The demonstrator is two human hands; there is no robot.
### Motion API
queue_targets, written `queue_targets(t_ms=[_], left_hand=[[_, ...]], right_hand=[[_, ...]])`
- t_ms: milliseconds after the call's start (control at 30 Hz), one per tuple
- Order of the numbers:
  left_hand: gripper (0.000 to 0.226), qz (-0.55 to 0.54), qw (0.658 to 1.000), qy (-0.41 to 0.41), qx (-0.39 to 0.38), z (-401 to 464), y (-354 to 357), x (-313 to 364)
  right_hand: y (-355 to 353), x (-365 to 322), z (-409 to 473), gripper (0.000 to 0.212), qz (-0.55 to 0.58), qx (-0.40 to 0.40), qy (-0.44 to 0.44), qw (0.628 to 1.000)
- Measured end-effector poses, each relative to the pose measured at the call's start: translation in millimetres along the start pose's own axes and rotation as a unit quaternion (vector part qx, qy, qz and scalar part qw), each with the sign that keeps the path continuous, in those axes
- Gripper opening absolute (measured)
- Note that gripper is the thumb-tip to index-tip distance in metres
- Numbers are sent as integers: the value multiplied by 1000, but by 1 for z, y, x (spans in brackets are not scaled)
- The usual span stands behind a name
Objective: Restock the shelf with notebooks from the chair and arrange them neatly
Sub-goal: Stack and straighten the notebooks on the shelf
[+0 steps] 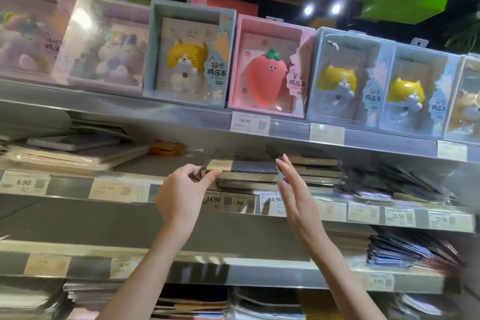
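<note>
The shelf (181, 184) carries flat piles of notebooks behind a front edge lined with price tags (213, 199). Near the middle of this edge lies the pile of notebooks (246, 175), and its top notebook (244, 165) has a cover half beige, half dark grey. The left hand (181, 191) pinches its left front corner, probably to square it with the pile. The right hand (293, 189) has straight fingers against the right side, as a guide.
</note>
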State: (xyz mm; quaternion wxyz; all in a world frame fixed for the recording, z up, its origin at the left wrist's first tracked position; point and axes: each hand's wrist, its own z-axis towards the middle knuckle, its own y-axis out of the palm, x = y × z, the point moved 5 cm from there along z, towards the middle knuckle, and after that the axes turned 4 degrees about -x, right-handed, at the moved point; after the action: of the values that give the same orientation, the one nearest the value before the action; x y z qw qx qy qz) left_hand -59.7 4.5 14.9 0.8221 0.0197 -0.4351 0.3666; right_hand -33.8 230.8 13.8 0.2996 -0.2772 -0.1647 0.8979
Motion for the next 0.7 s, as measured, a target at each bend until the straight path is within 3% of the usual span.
queue_targets(t_ms=[133,233,333,433,700], left_hand=[[46,42,999,24,-3,15,23,2],[48,66,997,32,-11,27,38,2],[53,95,994,27,-39,37,52,3],[43,103,993,1,-65,44,63,2],[41,137,989,4,-62,44,68,-2]], right_hand=[[12,18,8,50,-198,0,-18,980],[20,37,16,61,-271,-20,18,962],[25,54,21,67,-304,-36,53,950],[27,62,25,74,-323,-32,67,943],[28,62,24,78,-328,-32,75,941]])
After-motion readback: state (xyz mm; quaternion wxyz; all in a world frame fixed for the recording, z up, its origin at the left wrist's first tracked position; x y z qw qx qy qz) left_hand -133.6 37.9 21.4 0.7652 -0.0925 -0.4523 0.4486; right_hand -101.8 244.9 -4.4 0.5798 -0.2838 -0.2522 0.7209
